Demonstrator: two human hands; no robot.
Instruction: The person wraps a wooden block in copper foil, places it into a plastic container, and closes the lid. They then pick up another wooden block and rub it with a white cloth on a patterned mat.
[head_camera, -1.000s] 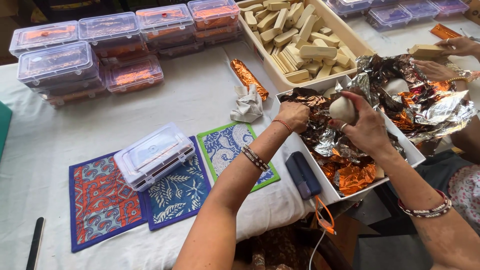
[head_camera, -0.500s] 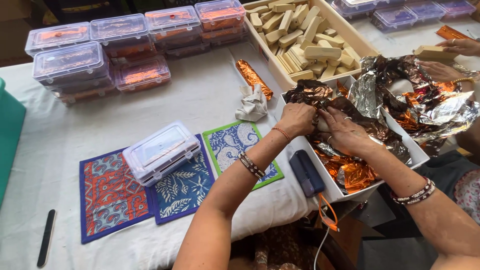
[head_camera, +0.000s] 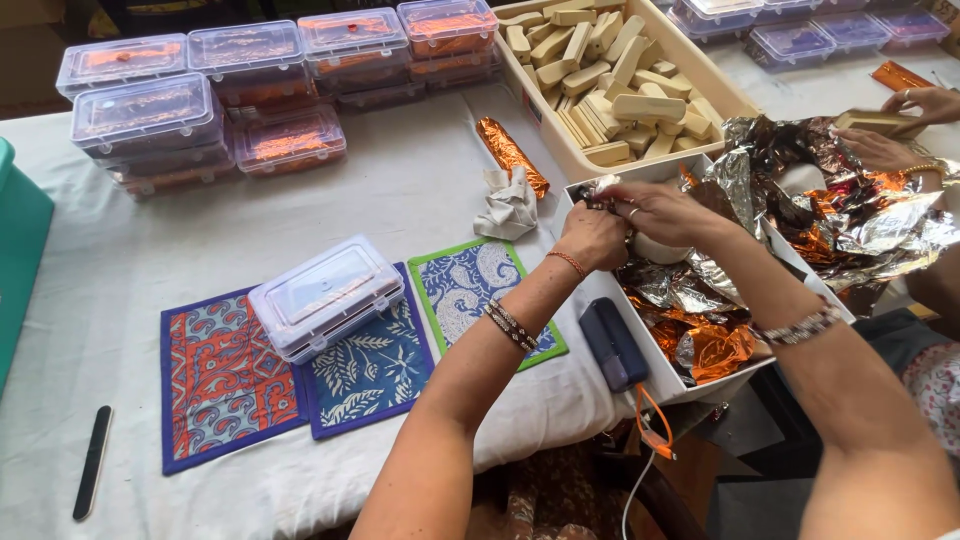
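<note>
Two hands at work over the near-left corner of the white tray (head_camera: 662, 378). Left hand (head_camera: 592, 235) clenched tight on a foil sheet (head_camera: 603, 192), right hand (head_camera: 655, 210) pinching the same sheet between thumb and fingertips, probably to pull it taut. One pale round lump (head_camera: 660, 250) sitting just under both hands, inside the tray, half bedded in loose foil (head_camera: 705, 345). Copper and silver sheets heaped there, too crumpled to count. Tray parked at the table edge, likely so everything stays within easy reach.

One beige crate (head_camera: 540, 112) just behind it, piled with wooden blocks (head_camera: 600, 70), dozens at a guess. One foil-wrapped roll (head_camera: 510, 155) lying on the tablecloth beside the crate, one crumpled cloth (head_camera: 505, 205) touching its near end.

Three patterned mats side by side: orange (head_camera: 225, 375), blue leaf (head_camera: 370, 378), green-edged (head_camera: 470, 290). One clear plastic box (head_camera: 325, 295) resting across the first two, lid shut. More clear boxes (head_camera: 200, 100) stacked at the far side, six stacks by the tops showing, layers hard to count.

One dark blue case (head_camera: 612, 345) against the tray wall, orange cord (head_camera: 650, 430) dangling off the edge. One black file (head_camera: 92, 462) well apart, near left.

Two further hands, another person's (head_camera: 925, 100), top right, holding one wooden block (head_camera: 880, 122) over more foil.
</note>
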